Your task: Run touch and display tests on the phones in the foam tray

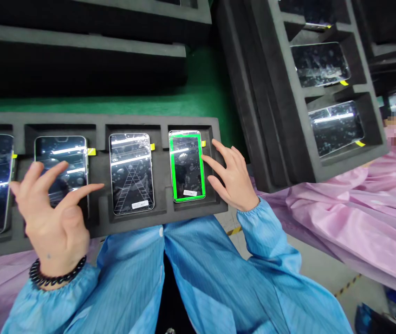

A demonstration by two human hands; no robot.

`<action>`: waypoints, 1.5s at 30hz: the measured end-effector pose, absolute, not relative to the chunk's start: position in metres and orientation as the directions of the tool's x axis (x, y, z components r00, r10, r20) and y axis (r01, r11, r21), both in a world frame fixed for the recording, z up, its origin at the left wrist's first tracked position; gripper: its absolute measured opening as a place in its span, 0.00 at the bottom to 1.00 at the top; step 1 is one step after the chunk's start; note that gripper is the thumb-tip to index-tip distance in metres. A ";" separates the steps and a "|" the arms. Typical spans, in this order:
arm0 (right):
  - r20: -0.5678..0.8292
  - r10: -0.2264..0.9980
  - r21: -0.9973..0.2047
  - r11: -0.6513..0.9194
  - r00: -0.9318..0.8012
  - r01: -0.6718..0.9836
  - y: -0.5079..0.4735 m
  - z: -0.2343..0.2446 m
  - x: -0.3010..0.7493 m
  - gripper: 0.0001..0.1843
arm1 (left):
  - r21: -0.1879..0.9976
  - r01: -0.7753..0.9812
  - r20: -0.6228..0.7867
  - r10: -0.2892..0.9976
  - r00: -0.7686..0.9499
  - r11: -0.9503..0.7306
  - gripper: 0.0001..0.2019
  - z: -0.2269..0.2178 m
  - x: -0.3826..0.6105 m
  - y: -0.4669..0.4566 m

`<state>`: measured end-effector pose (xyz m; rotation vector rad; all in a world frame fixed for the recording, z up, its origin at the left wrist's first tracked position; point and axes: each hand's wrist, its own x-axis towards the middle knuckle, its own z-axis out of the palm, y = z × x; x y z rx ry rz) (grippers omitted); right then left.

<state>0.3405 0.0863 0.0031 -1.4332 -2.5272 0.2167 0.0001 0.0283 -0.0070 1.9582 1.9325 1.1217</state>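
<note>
The right hand (230, 178) is open with fingers spread, and its fingertips touch the right edge of the green-framed phone (186, 167). This phone lies in the rightmost pocket of the black foam tray (163, 218). The left hand (49, 211) is open too, holds nothing, and hovers over another phone (65, 157).

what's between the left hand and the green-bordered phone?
Head view: one grid-pattern phone, lying in its own slot of the foam tray, sits between the left hand and the green-bordered phone.
</note>
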 end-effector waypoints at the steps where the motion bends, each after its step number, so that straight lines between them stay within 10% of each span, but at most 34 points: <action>1: 0.116 0.866 -0.240 0.500 -0.486 0.832 0.088 0.003 0.340 0.26 | 0.597 0.788 0.384 0.916 -0.121 -0.146 0.24 -0.007 0.000 0.028; 18: 0.237 0.547 -0.366 0.816 -0.803 0.448 0.071 0.010 0.302 0.18 | 0.600 0.788 0.376 0.918 -0.124 -0.139 0.27 -0.008 -0.002 0.029; 35: 0.246 0.644 -0.362 0.754 -0.725 0.548 0.071 0.014 0.299 0.07 | 0.593 0.793 0.368 0.923 -0.111 -0.141 0.25 -0.007 -0.002 0.028; 45: 0.060 0.745 -0.406 0.626 -0.664 0.666 0.089 0.014 0.288 0.29 | 0.596 0.790 0.369 0.923 -0.110 -0.144 0.23 -0.007 -0.003 0.029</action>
